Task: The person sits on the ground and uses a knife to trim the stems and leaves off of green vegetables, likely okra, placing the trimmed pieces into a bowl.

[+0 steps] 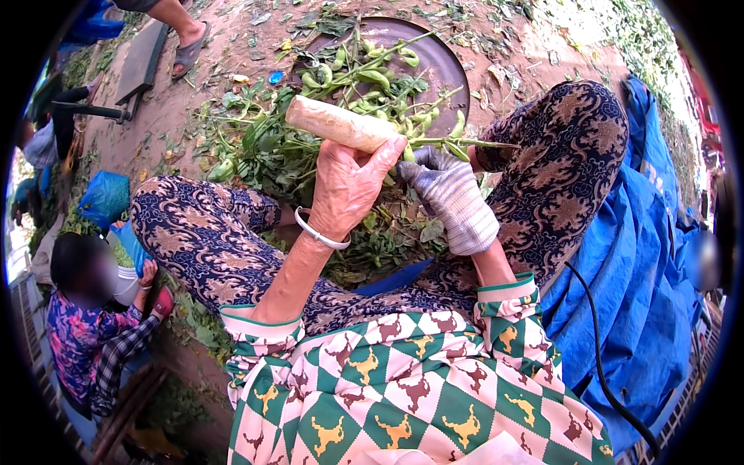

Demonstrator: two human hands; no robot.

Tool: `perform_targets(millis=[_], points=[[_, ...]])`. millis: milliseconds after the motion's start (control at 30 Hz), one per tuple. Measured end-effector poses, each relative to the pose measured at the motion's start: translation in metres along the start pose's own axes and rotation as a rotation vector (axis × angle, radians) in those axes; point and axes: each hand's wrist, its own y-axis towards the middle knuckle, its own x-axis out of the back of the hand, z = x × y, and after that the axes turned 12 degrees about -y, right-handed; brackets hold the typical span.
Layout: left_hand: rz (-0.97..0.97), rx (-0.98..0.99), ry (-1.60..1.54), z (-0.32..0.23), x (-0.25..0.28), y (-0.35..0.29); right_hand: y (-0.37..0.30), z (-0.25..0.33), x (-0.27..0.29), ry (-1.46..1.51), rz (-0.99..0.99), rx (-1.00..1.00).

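My left hand [350, 180], bare with a white bangle at the wrist, is closed round a thick, pale cylinder [337, 124] that looks like a wooden handle. Its right end is hidden by my fingers. A striped, greyish glove covers my right hand [453, 194], whose fingers are closed on a green bean stalk [484, 143]. Plump green pods [376, 79] hang along stalks just beyond both hands. Under them lies a round, dark metal tray [446, 66]. Leafy bean plants [271, 147] are heaped at the tray's left edge, partly behind my left hand.
Blue tarpaulin [620, 287] spreads on my right, with a black cable [601, 356] across it. Another person [85, 333] sits at left beside a white bucket [125, 283]. A sandalled foot [190, 46] stands at the far left. Leaves litter the ground.
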Motion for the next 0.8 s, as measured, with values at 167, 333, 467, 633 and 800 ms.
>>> perform_targets(millis=[167,333,467,633,800], points=[[0.003,-0.045,0.117,0.000,-0.010,-0.002,-0.002,-0.021,-0.015,-0.224,-0.353,0.316],[0.016,-0.013,0.038,0.002,-0.004,0.002,-0.008,-0.009,-0.007,0.191,-0.094,0.104],[0.037,0.115,-0.273,-0.009,0.002,0.004,-0.009,-0.003,0.002,0.355,0.091,-0.062],[-0.063,-0.018,0.014,0.000,-0.005,0.000,-0.001,-0.013,-0.009,-0.143,-0.117,0.233],[0.001,0.039,0.081,0.001,-0.006,0.000,0.000,-0.023,-0.016,-0.096,-0.277,0.373]])
